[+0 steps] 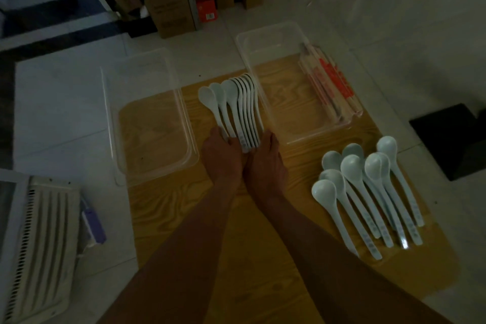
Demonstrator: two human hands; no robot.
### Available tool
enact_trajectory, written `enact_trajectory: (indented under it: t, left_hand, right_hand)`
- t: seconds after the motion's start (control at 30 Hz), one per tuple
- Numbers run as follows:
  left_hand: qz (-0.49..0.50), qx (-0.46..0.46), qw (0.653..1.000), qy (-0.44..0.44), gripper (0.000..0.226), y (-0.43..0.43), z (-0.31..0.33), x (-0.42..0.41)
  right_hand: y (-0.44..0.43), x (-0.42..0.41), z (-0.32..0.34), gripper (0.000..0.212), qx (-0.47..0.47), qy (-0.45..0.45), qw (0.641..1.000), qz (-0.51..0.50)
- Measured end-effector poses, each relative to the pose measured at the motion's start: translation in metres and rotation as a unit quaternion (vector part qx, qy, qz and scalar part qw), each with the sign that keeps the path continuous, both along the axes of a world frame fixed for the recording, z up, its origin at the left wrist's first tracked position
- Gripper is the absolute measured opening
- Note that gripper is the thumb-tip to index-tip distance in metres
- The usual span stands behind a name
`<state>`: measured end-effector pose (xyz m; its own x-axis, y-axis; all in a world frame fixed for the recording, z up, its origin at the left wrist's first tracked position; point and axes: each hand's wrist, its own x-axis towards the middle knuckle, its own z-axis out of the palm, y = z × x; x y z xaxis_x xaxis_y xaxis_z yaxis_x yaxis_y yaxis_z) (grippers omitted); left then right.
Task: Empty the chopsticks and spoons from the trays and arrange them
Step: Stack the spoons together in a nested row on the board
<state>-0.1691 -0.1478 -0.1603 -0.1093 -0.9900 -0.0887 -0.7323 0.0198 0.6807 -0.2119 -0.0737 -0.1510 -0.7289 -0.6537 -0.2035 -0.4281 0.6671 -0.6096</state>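
1. While both hands clasp only the handle ends of the stacked spoons (243,102), the left hand (222,158) curled round them from one side and the right hand (265,163) closing in from the other, the bowls fan out far from the grip. A slack squeeze could let the outer ones slide free and scatter over the board (184,218).
2. Three bowls on the left of the stack are not nested with the rest, so they are likely to slip first.
3. The stack sits between the left tray (110,123) and the right tray (244,42), close to the right tray's wall. A sideways swing could knock that light tray askew.
4. The loose spoons (368,192) lie crossed in a heap near the right edge of the board, well apart from the hands. Setting the stack onto them would tangle both groups.
5. The chopsticks (334,84) lie against the right tray's far wall, not yet emptied. Tipping them out fast could send them rolling among the spoons.
6. Whether the stack rests on the board or is lifted, I cannot tell in this dim light.
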Motion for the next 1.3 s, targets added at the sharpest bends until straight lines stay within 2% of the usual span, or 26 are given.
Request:
enact_trajectory:
  t: [0.17, 0.37, 0.6, 1.03, 1.3]
  left_hand:
    - [-0.013, 0.011, 1.000, -0.015, 0.015, -0.011, -0.004, -0.006]
    - [-0.020, 0.021, 1.000, -0.008, 0.037, -0.009, -0.002, -0.008]
    - [-0.043, 0.031, 0.998, 0.031, 0.039, -0.006, -0.003, -0.002]
    - [-0.056, 0.051, 0.996, 0.042, 0.039, -0.007, -0.003, 0.002]
    - [-0.050, 0.060, 0.996, 0.053, 0.036, 0.000, -0.003, 0.006]
  right_hand:
    - [-0.016, -0.007, -0.005, 0.069, 0.003, 0.019, 1.000, 0.004]
    - [-0.019, -0.010, -0.007, 0.066, 0.009, 0.029, 0.999, 0.011]
    - [-0.016, -0.011, -0.009, 0.055, 0.001, 0.045, 0.999, 0.030]
    - [-0.003, -0.009, -0.010, 0.059, -0.018, 0.012, 1.000, 0.019]
    - [0.017, -0.007, -0.011, 0.053, -0.029, 0.014, 0.999, 0.026]
